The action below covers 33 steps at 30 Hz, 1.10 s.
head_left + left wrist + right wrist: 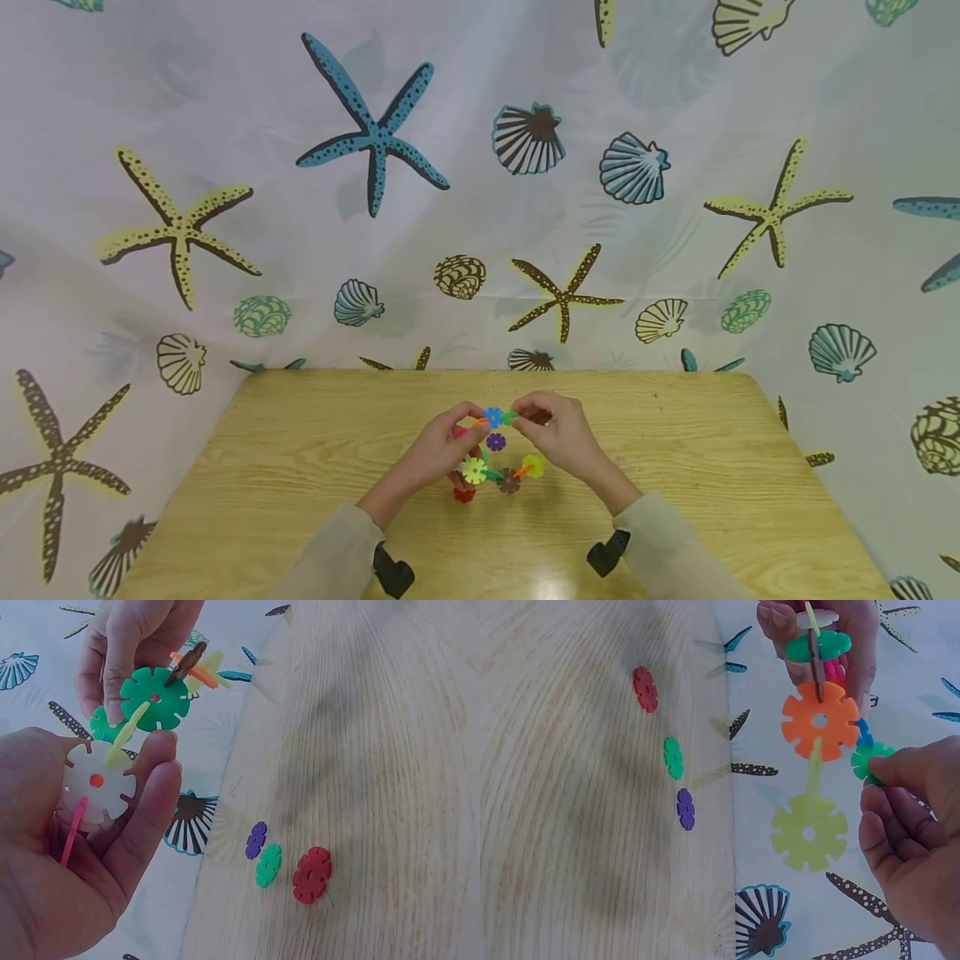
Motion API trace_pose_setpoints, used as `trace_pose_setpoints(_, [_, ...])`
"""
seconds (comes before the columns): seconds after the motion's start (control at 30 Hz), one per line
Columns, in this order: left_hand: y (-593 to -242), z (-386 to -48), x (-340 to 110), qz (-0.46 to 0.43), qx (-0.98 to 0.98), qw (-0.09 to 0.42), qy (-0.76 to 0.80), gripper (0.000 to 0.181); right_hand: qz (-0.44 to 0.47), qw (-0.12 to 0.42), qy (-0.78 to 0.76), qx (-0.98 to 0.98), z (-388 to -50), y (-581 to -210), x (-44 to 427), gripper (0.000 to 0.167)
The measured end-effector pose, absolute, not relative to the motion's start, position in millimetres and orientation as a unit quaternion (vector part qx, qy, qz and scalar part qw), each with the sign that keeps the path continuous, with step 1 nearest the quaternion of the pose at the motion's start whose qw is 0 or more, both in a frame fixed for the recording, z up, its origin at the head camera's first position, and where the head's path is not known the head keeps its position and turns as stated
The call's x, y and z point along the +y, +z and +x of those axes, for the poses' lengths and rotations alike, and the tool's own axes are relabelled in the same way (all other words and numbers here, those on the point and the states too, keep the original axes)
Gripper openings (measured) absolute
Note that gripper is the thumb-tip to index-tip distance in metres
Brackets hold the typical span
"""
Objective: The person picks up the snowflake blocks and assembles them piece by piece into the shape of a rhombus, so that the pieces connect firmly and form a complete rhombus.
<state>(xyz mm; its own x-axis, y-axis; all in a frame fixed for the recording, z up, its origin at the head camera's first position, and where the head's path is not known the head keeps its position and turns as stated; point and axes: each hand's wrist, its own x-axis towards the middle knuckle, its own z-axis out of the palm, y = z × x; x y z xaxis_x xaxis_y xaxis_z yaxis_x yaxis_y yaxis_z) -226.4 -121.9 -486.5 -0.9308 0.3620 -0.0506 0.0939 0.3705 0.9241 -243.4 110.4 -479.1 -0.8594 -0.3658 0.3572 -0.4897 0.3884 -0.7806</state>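
Observation:
Both hands hold a chain of notched plastic discs above the table. The left hand has its fingers curled round the chain's left part, by a white disc and a pink one. Between thumb and finger, the right hand pinches a green disc, which touches a blue disc. Lower on the chain hang a larger green disc, a brown disc, an orange disc and yellow discs.
On the wooden table lie a red disc, a green disc and a purple disc, in a loose row beneath the hands. A cloth printed with shells and starfish hangs behind the table.

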Motion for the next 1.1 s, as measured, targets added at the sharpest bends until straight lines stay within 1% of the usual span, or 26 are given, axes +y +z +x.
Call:
trace_pose_setpoints(0.23, [-486.5,-226.5,-121.8,0.142,0.81,0.125,0.555,0.038,0.267,0.089,0.484,-0.829,-243.8,-479.7,107.5,0.01])
trace_pose_setpoints(0.53, [-484.4,-225.2,-122.0,0.141,0.809,0.126,0.556,0.037,0.269,0.087,0.478,-0.832,-244.4,-477.7,107.3,0.009])
trace_pose_setpoints(0.83, [-484.4,-224.2,-122.3,0.139,0.811,0.124,0.555,0.037,0.27,0.115,0.478,-0.828,-243.9,-481.9,103.1,0.007])
trace_pose_setpoints(1.1, [-484.7,-223.9,-121.5,0.139,0.818,0.119,0.545,0.034,0.31,0.14,0.451,-0.826,-245.3,-479.2,103.1,0.01])
